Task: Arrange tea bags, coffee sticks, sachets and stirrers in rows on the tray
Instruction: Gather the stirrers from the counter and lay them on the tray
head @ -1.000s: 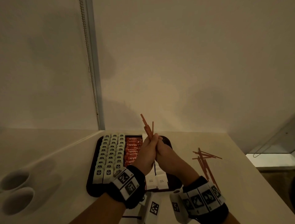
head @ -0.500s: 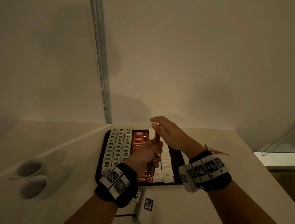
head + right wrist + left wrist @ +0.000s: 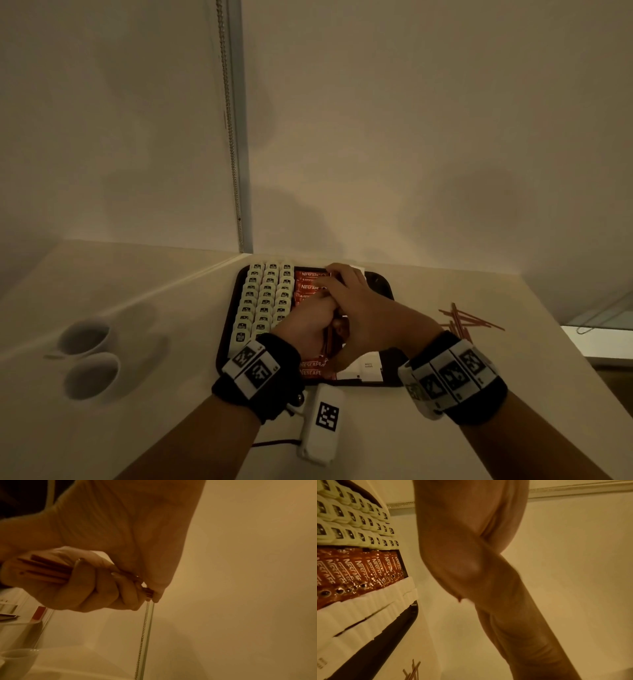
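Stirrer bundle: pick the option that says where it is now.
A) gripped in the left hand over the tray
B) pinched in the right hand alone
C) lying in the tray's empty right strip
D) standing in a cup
A: the right wrist view shows the left hand curled round the stirrer bundle, above the tray.

The coffee sticks (image 3: 356, 568) are in shiny red foil that crinkles and glints. The tea bags (image 3: 342, 520) and the white sachets (image 3: 351, 615) look like soft, dull paper. The tray (image 3: 385, 635) is dark, smooth and a bit shiny. The cups (image 3: 89, 356) look smooth and white. A metal bead chain (image 3: 144, 635) glints
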A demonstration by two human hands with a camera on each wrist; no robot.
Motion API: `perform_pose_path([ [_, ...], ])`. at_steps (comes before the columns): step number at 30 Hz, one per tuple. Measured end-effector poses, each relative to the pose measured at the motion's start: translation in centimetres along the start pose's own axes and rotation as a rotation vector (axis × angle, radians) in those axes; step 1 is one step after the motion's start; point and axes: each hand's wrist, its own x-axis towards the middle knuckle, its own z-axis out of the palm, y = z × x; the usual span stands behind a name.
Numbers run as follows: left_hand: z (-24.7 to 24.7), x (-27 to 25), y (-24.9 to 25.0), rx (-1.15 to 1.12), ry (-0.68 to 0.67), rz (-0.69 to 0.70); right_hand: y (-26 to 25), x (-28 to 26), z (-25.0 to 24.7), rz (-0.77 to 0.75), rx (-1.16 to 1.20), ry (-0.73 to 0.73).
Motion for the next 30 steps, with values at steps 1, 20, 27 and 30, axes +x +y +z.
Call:
perform_pose_path([
  [1, 0.2, -0.1, 0.1, -0.014, -0.009, 0.006, -0.1, 0.0, -0.1, -0.004, -0.015, 0.005],
  [20, 0.0, -0.3, -0.7, 0.023, -0.031, 0.017, 1.2, 0.0, 0.6, -0.018, 0.009, 0.050],
  [27, 0.5, 0.3, -0.2, 0.118, -0.091, 0.131, 1.6, 1.0, 0.3, 0.315, 1.011, 0.294],
  [30, 0.5, 0.8, -0.4, 0.211, -0.063, 0.200, 1.5, 1.9, 0.7, 0.319, 1.081, 0.314],
])
